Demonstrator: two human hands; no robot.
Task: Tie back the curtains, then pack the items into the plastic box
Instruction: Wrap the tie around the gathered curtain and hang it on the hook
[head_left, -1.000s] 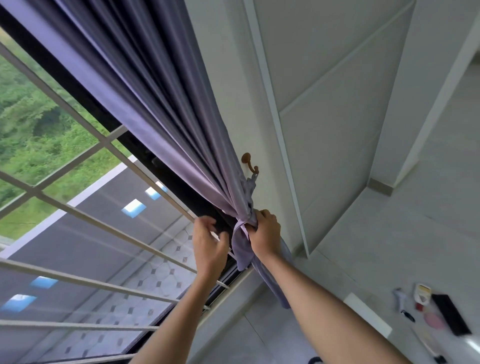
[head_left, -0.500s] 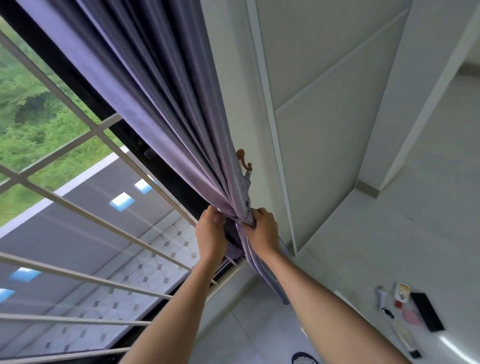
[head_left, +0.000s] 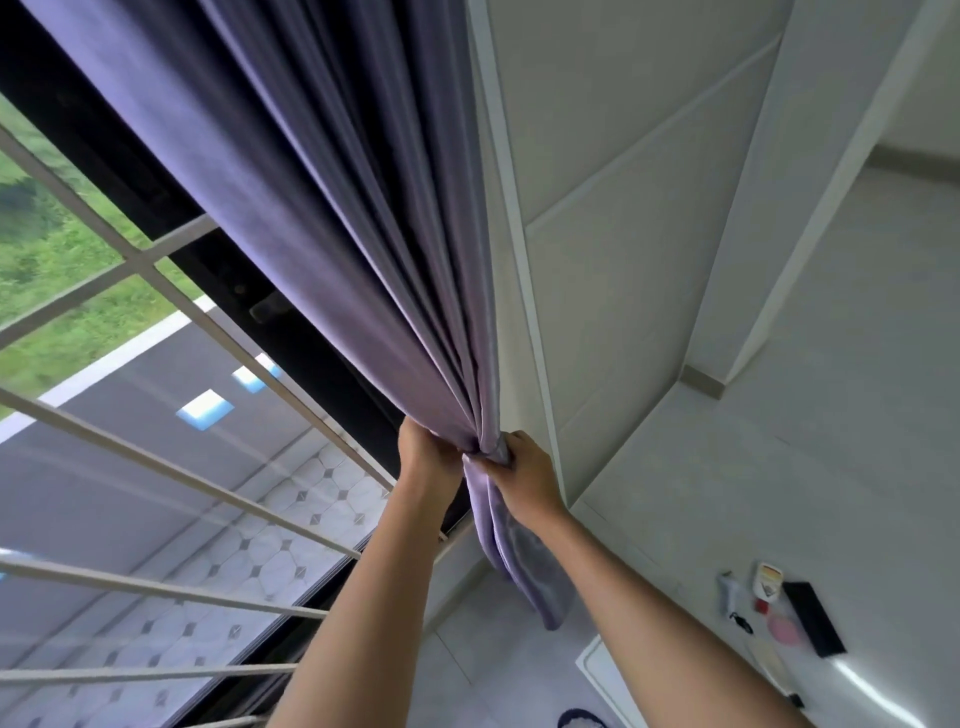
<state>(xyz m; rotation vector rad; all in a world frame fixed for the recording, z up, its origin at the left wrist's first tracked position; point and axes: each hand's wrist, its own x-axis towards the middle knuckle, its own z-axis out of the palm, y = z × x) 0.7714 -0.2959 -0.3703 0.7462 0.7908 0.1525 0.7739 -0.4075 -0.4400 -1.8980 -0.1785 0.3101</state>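
Left hand (head_left: 428, 457) and right hand (head_left: 524, 470) now close together, both gripping the gathered purple curtain (head_left: 363, 249) at its pinch point beside the white wall (head_left: 623, 260). Earlier the left hand was apart, nearer the window bars (head_left: 156, 452). Hook no longer visible. Small items (head_left: 779, 608) lie on floor, far right.

**Tight at the curtain, open floor to your right**

Your left hand (head_left: 428, 454) and right hand (head_left: 524, 470) grip the gathered curtain (head_left: 363, 249) just beside the wall panel (head_left: 623, 260), so you have little room on that side. Left of the curtain, white window bars (head_left: 171, 462) block any reach outward. Behind your right arm the floor (head_left: 779, 467) is open; small items (head_left: 779, 608) lie low right beside a white box edge (head_left: 597, 670).
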